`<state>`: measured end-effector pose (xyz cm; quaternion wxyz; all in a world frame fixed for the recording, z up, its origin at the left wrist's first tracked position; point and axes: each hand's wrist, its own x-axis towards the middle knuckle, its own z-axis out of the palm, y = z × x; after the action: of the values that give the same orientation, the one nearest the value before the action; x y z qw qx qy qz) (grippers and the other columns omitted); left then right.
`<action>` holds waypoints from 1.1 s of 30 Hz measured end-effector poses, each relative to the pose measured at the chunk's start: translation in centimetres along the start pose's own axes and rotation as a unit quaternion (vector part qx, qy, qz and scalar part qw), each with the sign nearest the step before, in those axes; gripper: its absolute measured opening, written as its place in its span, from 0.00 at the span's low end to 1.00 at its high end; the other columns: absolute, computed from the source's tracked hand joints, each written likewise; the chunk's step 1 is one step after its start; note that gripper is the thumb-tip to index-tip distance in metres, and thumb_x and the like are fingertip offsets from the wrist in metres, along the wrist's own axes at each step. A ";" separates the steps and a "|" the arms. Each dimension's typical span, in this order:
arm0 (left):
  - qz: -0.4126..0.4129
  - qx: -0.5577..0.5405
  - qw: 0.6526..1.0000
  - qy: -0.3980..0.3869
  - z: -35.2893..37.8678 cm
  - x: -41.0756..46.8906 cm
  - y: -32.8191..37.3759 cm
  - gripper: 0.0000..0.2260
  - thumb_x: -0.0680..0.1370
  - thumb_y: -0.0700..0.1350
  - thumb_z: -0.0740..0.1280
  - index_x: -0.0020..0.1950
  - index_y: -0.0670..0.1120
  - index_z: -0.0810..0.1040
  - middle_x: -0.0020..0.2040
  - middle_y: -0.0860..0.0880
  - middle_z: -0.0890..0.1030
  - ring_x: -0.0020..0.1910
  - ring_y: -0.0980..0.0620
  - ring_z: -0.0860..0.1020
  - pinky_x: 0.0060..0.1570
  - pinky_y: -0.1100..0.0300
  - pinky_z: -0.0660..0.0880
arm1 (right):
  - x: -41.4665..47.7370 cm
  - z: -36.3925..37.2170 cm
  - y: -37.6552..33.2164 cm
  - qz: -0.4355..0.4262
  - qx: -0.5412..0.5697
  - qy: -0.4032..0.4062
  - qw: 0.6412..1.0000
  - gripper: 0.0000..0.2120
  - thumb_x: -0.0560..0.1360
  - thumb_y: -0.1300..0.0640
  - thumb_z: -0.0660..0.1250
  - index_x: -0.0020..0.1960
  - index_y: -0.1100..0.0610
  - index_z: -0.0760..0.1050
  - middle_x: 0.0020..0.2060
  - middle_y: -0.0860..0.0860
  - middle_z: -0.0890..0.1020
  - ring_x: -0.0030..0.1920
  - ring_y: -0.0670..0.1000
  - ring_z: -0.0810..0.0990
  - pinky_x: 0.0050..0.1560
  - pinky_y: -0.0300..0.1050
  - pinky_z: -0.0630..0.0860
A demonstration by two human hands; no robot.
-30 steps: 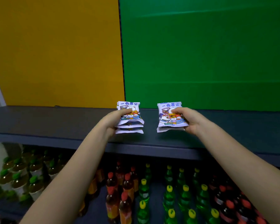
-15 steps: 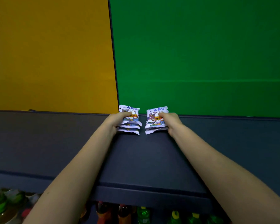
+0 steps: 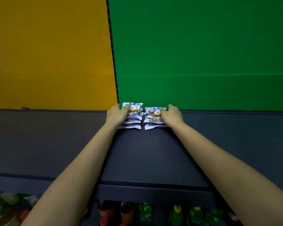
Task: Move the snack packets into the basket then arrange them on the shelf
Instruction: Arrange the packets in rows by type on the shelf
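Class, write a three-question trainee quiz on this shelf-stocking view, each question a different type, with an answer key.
1. True or false: the left hand and right hand each rest on a stack of snack packets.
2. The left stack and right stack sit: A) at the front edge of the shelf; B) at the back by the wall; C) among the bottles.
3. Fill in: the wall panel right behind the packets is ____.

Key: 1 true; 2 B; 3 green.

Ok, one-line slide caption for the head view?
Both hands press two snack packet stacks against the shelf back.
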<state>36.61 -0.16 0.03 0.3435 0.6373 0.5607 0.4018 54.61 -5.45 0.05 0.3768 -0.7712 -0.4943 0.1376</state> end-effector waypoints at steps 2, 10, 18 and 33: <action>0.054 0.026 0.997 0.052 -0.4 -1.7 1.1 0.22 0.76 0.56 0.61 0.61 0.41 0.73 0.60 0.41 0.76 0.57 0.40 0.76 0.56 0.44 0.75 | -1.2 -1.7 -0.2 -0.024 0.002 0.007 1.000 0.20 0.78 0.55 0.58 0.66 0.63 0.69 0.66 0.60 0.72 0.66 0.59 0.69 0.63 0.46 0.66; 0.230 0.207 0.949 0.056 -3.3 -13.1 2.0 0.09 0.78 0.46 0.59 0.45 0.47 0.78 0.47 0.43 0.82 0.49 0.40 0.76 0.44 0.52 0.70 | -12.6 -8.3 2.2 -0.128 -0.046 0.055 0.989 0.11 0.76 0.53 0.61 0.53 0.52 0.80 0.55 0.51 0.82 0.58 0.55 0.78 0.60 0.48 0.73; 0.282 0.231 0.931 0.013 -4.4 -29.4 -2.3 0.08 0.77 0.50 0.61 0.48 0.48 0.78 0.45 0.48 0.82 0.48 0.41 0.78 0.44 0.51 0.72 | -30.2 -11.3 8.9 -0.147 0.003 0.089 0.985 0.07 0.74 0.59 0.65 0.49 0.52 0.80 0.43 0.46 0.82 0.47 0.49 0.81 0.55 0.45 0.75; 0.265 0.321 0.899 -0.137 3.2 -49.4 -10.3 0.09 0.78 0.50 0.62 0.50 0.48 0.78 0.44 0.49 0.82 0.45 0.43 0.79 0.34 0.58 0.65 | -54.0 -17.2 30.6 0.023 -0.135 0.040 0.990 0.09 0.73 0.55 0.67 0.53 0.49 0.77 0.48 0.48 0.81 0.49 0.53 0.81 0.47 0.54 0.78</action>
<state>32.59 -47.67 -16.84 0.0741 0.8867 0.4170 0.1852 59.24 -66.86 -18.92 0.2858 -0.8311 -0.4746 0.0476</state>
